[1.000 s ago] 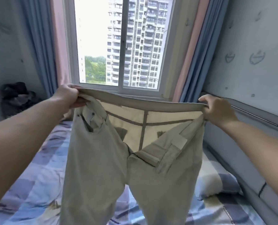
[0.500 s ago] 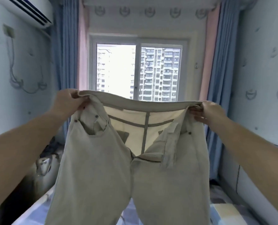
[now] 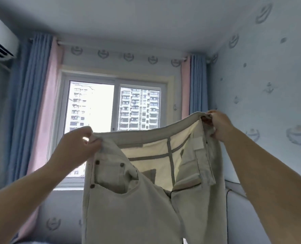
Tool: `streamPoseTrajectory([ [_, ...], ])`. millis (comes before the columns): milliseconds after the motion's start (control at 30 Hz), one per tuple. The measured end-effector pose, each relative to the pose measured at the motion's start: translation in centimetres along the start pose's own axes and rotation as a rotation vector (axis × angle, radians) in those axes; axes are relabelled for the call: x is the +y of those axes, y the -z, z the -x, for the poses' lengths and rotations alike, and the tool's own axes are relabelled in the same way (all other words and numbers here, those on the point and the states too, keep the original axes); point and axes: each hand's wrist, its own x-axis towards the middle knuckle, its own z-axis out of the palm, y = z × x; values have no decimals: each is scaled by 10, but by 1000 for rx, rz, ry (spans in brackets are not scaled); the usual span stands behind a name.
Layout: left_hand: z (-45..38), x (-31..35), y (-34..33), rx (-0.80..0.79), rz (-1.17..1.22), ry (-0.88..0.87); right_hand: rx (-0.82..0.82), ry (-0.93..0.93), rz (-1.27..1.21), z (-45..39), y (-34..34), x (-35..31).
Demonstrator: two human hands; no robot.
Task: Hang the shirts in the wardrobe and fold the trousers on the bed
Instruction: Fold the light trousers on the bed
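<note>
While left hand (image 3: 77,147) and right hand (image 3: 218,125) each pinch a waistband corner, trousers (image 3: 137,199) hanging between them need level hands, taut band.

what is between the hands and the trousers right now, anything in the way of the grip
Nothing visible. The left hand pinches one end of the waistband of the trousers and the right hand grips the other end, both directly on the cloth. The bed is out of view here.
</note>
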Motion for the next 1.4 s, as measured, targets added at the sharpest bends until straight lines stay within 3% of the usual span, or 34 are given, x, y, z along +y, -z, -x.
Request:
streamPoseTrajectory([
  [133, 17, -1, -27, -17, 162, 102, -19, 51, 12, -24, -2, -16],
  [267, 56, -43, -35, -101, 266, 246, -141, 31, 114, -32, -51, 6],
  [467, 180, -146, -19, -107, 288, 554, -364, -184, 250, 25, -151, 121],
  [600, 300, -212, -3, -118, 179, 833, -641, -309, 410, 103, -227, 238],
  [767, 400, -297, 33, -79, -31, 1099, -868, -342, 546, 207, -330, 347],
  [1067, 507, -478, 115, -88, -302, 1419, -1033, -386, 555, 386, -542, 495],
  [1233, 561, -596, 173, -226, -406, 1592, -1136, -486, 577, 508, -671, 579],
  [1400, 595, -712, 217, -365, -504, 1648, -1190, -561, 583, 596, -778, 646],
])
